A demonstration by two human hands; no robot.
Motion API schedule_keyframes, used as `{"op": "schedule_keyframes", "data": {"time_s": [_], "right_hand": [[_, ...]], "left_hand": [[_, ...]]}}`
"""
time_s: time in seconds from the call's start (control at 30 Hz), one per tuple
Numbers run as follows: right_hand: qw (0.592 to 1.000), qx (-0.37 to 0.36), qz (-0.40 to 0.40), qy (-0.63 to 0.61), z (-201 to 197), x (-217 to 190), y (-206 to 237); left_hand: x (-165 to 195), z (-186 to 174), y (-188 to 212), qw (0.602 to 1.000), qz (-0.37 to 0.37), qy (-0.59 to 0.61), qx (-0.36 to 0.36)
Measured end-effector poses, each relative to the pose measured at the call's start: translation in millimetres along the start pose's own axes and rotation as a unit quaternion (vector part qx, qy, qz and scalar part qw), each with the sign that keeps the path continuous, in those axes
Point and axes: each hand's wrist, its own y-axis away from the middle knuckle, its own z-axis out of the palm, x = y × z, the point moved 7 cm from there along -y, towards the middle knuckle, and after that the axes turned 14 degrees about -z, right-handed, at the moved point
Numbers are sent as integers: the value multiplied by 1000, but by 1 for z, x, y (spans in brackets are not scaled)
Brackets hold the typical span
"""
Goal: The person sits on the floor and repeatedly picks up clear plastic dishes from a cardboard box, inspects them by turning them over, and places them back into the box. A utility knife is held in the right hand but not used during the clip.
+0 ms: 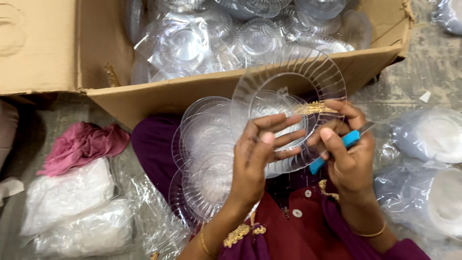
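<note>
My left hand (pixel 257 154) holds up a clear plastic plate (pixel 288 82) with a ribbed rim, fingers spread across its near face. My right hand (pixel 346 154) touches the plate's right edge and grips a blue-handled tool (pixel 339 144), its metal tip poking out to the right. Several more clear plates (pixel 207 159) lie stacked and overlapping on my lap, just left of my left hand.
An open cardboard box (pixel 159 94) full of clear plastic plates stands ahead. A pink cloth (pixel 82 144) and white plastic bags (pixel 67 202) lie on the left. Bagged stacks of white plates (pixel 433 135) sit on the right.
</note>
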Motion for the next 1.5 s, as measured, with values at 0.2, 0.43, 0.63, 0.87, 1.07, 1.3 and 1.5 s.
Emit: {"op": "schedule_keyframes", "data": {"time_s": [0.2,0.43,0.63,0.87,1.07,1.3,1.5], "right_hand": [[996,-18,-34,-75,-19,-3,-14],[983,-72,-43,163,-17,11,29],[991,-29,-88,101,-3,-3,14],[996,-20,-74,39,7,-16,-4],[990,-36,-100,88,-11,-5,0],[946,-49,-151,284,-21,-11,-1],[954,-34,-142,261,-12,-15,-1]], "left_hand": [[4,-9,1,999,-9,46,10],[6,10,8,992,25,118,45],[1,19,7,988,6,147,46],[-7,25,6,987,-6,157,23],[-8,26,4,987,-5,161,9],[-7,28,3,987,0,157,13],[-6,29,4,987,4,157,22]]}}
